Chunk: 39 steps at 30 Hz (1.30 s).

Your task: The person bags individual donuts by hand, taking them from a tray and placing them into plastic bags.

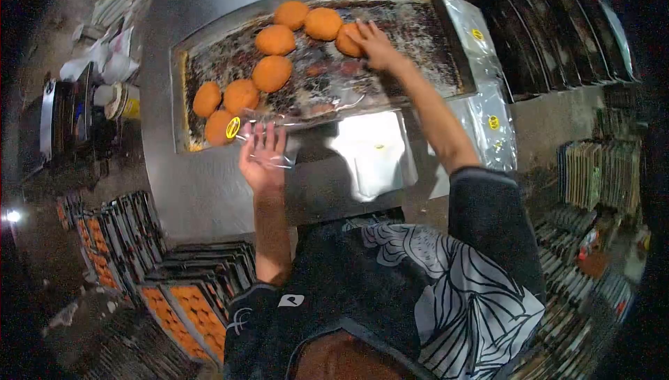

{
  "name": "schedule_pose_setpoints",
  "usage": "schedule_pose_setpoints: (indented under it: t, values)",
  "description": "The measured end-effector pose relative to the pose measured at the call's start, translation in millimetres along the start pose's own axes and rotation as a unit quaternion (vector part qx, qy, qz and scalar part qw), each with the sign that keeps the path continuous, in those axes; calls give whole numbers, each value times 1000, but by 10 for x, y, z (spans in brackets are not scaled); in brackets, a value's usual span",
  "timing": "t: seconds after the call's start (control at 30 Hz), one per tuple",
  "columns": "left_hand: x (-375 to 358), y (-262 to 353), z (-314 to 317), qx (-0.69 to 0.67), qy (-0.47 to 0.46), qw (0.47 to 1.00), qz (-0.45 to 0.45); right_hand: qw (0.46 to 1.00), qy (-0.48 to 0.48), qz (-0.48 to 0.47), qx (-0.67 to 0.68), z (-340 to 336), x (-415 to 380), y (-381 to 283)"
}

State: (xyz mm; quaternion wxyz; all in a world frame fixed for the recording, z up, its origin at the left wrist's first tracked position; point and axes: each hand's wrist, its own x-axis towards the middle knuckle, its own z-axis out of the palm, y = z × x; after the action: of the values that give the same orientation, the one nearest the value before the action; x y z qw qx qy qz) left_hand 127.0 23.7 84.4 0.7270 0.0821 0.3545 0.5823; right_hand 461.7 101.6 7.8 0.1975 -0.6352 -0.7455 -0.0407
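the bun (pixel 350 39) lies at the far side of the baking tray (pixel 446 39), under the fingers of the right hand (pixel 376 45), which curl over it in a loose grasp. the left hand (pixel 263 157), fingers spread, holds a clear plastic bag (pixel 293 119) at the tray's near edge, beside other buns (pixel 272 73). the tray rests on a steel table (pixel 202 192).

Right hand (pixel 376 44) rests on an orange bun (pixel 348 40) on the baking tray (pixel 446 66). Left hand (pixel 263 160) holds a clear plastic bag (pixel 279 144); remaining buns (pixel 272 72) lie just beyond it.
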Motion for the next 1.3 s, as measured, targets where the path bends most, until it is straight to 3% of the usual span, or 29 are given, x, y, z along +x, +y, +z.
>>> schedule_pose_setpoints:
  t: [0.03,0.07,0.13,0.17,0.2,0.23,0.27,0.3,0.33,0.37,0.43,0.5,0.53,0.63,0.7,0.77,0.8,0.83,0.9,0.93,0.97,1.03,1.13,1.2,1.27,1.3]
  values:
    - [-13,55,-28,-35,-30,999,-20,997,-19,-73,3,284,6,319]
    - [6,109,-80,-54,-24,998,-12,997,-17,-78,11,294,24,211]
    - [57,235,-229,-85,-27,996,19,962,16,177,207,5,-105,-180]
    - [77,276,-310,-121,-33,991,43,895,11,211,393,-496,-213,-680]
    - [116,294,-365,-131,-16,989,59,910,84,239,329,-344,-461,-963]
    - [126,258,-384,-133,-20,989,58,945,141,197,220,-497,-656,-1408]
    - [139,198,-376,-135,11,988,72,962,186,68,189,-513,-817,-1683]
    - [138,114,-359,-135,41,987,81,918,185,77,343,-654,-901,-1994]
    - [84,-31,-330,-156,-32,986,49,866,191,30,461,-471,-926,-2168]
    - [20,-185,-252,-151,-37,987,30,963,210,-84,148,-590,-954,-2169]
    - [-126,-443,-56,-49,-106,992,53,958,225,-32,174,-586,-1056,-2270]
    - [-233,-538,45,-34,-118,992,5,885,256,99,375,-411,-1257,-2287]
    - [-278,-557,94,-21,-121,992,-21,952,239,31,191,-540,-1351,-2232]
    - [-555,-684,232,54,-153,984,-73,941,213,121,234,-837,-1294,-2301]
    - [-580,-669,249,113,-120,981,-98,955,172,166,177,-975,-1286,-2339]
    - [-375,-579,51,2,-269,946,-180,932,210,151,253,-970,-1341,-2375]
    - [-507,-610,179,42,-287,948,-134,939,204,130,246,-1017,-1366,-2357]
    - [-566,-687,181,43,-283,949,-133,938,201,130,249,-1042,-1336,-2346]
    - [-653,-793,188,53,-198,971,-123,939,287,102,163,-1040,-1221,-2300]
    - [-707,-757,264,145,-166,973,-71,936,284,106,179,-1024,-1197,-2276]
    - [-680,-688,214,145,-165,973,-65,935,285,102,183,-1005,-1266,-2295]
    - [-586,-485,132,175,-191,952,-163,950,163,138,226,-1024,-1429,-2333]
    - [-638,-572,127,180,-136,966,-128,954,210,118,177,-960,-1405,-2423]
    - [-697,-640,112,195,-121,968,-100,951,190,134,201,-891,-1251,-2330]
    - [-658,-694,-2,100,-149,962,-205,930,206,126,276,-1048,-1163,-2312]
    - [-583,-661,-85,102,-150,962,-202,929,209,125,278,-1024,-1243,-2333]
